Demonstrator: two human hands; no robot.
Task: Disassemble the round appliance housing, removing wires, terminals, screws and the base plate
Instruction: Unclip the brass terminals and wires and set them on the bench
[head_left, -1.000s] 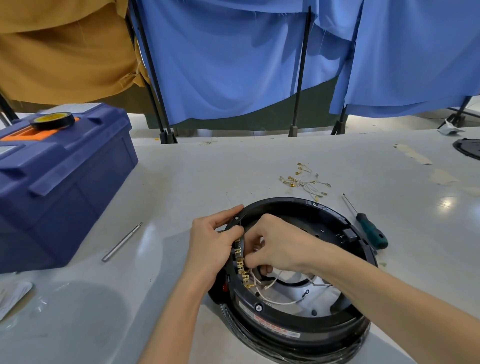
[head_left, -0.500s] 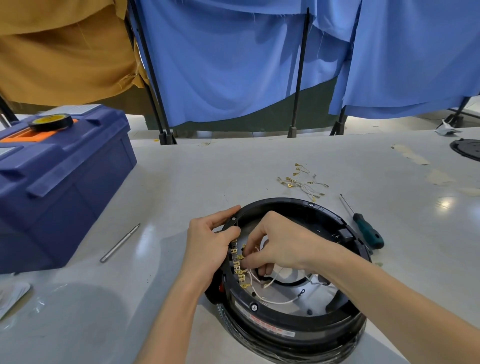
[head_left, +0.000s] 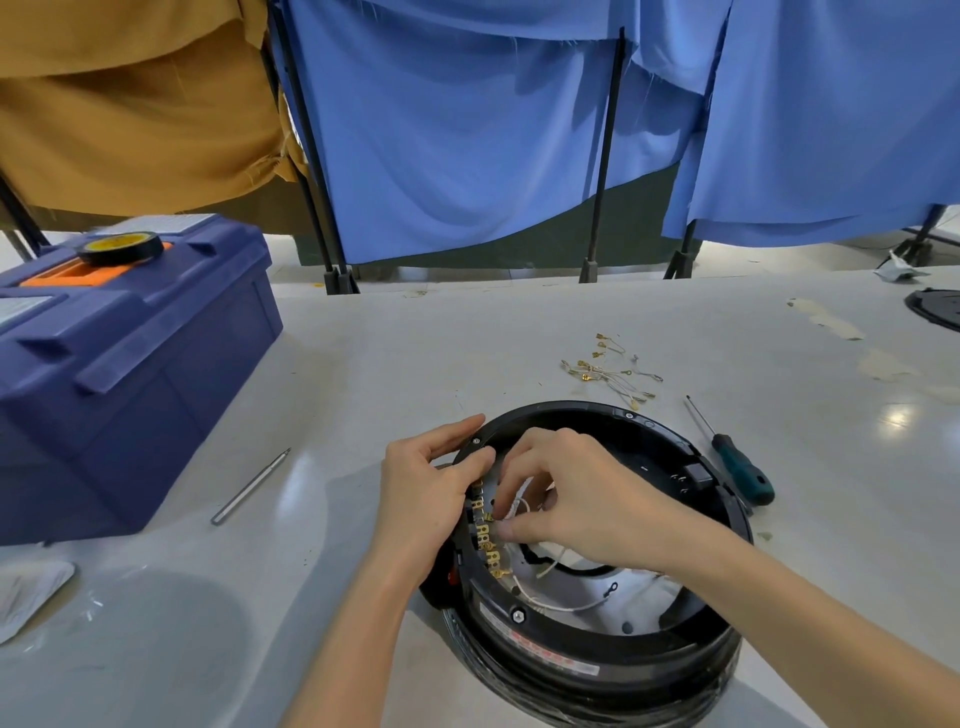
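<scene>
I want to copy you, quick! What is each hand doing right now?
Left hand: grips the black housing by its rim.
Right hand: pinches a white wire at the brass terminals.

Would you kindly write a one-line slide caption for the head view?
Left hand steadies the round black housing while the right hand pinches a white wire at its brass terminals.

Bright, sharp picture; glare on table (head_left: 898, 415), edges bowed.
</scene>
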